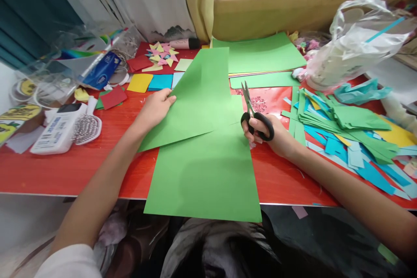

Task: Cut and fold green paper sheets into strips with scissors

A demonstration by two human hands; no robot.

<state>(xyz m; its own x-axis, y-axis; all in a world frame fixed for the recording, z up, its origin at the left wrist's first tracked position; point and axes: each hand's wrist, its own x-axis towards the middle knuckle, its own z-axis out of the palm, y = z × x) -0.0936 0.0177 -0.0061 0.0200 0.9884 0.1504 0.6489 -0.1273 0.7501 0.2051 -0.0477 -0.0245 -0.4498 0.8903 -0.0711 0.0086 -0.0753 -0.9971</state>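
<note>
I hold green paper (pixel 203 91) and scissors (pixel 250 111).
Left fingers (pixel 165 100) pinch the paper's edge; right fingers (pixel 259 125) grip the scissors, with coloured scraps (pixel 360 118) to their right.

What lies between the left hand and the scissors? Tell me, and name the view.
Green paper lies there, in the head view, between the left hand, which holds its edge, and the scissors in the right hand.
</note>
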